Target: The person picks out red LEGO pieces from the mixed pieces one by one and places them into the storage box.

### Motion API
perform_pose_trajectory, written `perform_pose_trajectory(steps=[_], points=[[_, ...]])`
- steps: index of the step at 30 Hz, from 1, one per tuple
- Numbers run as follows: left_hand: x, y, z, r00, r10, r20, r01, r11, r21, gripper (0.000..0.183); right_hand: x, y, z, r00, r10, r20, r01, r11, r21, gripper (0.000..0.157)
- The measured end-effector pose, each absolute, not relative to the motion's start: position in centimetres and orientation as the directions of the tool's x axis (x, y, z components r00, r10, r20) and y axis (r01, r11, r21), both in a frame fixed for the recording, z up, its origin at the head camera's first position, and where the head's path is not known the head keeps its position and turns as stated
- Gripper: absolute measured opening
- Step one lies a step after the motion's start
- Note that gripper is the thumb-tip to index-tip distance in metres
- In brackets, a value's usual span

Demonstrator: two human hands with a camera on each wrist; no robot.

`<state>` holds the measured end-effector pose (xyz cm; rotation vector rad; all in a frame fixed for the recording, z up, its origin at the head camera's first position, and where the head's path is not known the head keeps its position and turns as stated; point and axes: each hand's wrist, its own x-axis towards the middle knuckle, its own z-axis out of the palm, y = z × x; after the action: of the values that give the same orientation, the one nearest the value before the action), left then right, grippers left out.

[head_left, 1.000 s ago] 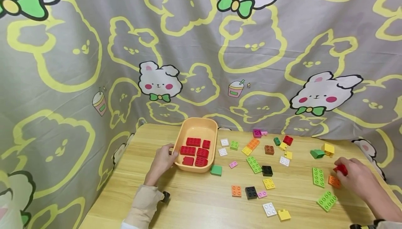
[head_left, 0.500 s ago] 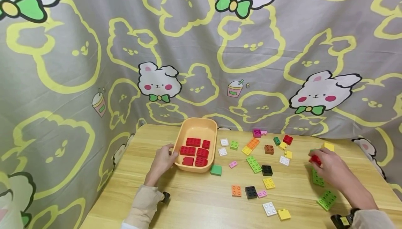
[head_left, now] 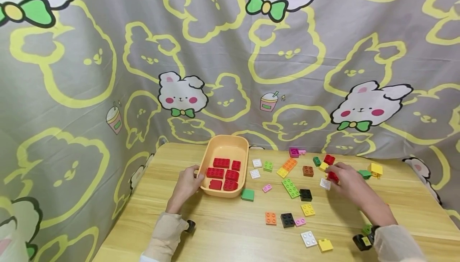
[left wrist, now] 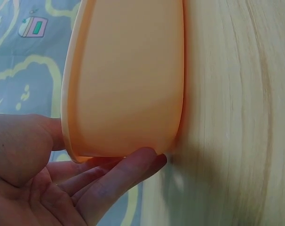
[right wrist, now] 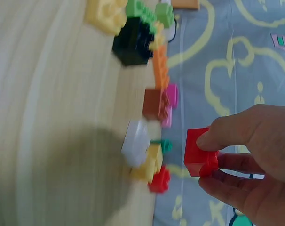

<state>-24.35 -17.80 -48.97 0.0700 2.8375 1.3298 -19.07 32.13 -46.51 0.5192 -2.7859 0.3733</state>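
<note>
At the left, my left hand (head_left: 185, 184) grips the near left edge of a peach plastic tray (head_left: 205, 156). The left wrist view shows the thumb at the rim and fingers (left wrist: 119, 181) against the outer wall. Inside the tray lie several red building bricks (head_left: 215, 172). On the right side my right hand (head_left: 349, 182) pinches a red brick (right wrist: 197, 153) between thumb and fingers, held above the table. Below and beside it are a white brick (head_left: 325, 184), a yellow brick (head_left: 324, 166) and another red brick (head_left: 329, 159) on the table.
Loose bricks spread over the wooden table (head_left: 230, 230), among them a brown brick (head_left: 308, 171), a black brick (head_left: 306, 195) and a lime brick (head_left: 290, 188). A green brick (head_left: 248, 194) sits close to the tray. A patterned curtain (head_left: 223, 54) hangs behind the table.
My right hand has moved left across the table with the red brick, from beside the orange brick at the right to above the white brick. The left hand stays at the tray.
</note>
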Motion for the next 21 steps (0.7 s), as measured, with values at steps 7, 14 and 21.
perform_pose_trajectory(steps=[7, 14, 21], points=[[-24.3, -17.9, -48.8, -0.998, 0.054, 0.017, 0.048, 0.639, 0.768, 0.034, -20.9, 28.8, -45.9, -0.862, -0.352, 0.364, -0.445, 0.869, -0.215, 0.028], [-24.2, -18.0, -48.9, -0.999, 0.042, 0.025, 0.046, 0.63, 0.776, 0.033, -23.8, 24.7, -44.7, -0.85, -0.396, 0.348, -0.49, 0.836, -0.247, 0.028], [-24.4, -17.9, -49.0, -0.998, 0.054, 0.029, 0.057, 0.636, 0.77, 0.033, -25.8, 20.4, -43.5, -0.836, -0.44, 0.329, -0.529, 0.806, -0.266, 0.027]])
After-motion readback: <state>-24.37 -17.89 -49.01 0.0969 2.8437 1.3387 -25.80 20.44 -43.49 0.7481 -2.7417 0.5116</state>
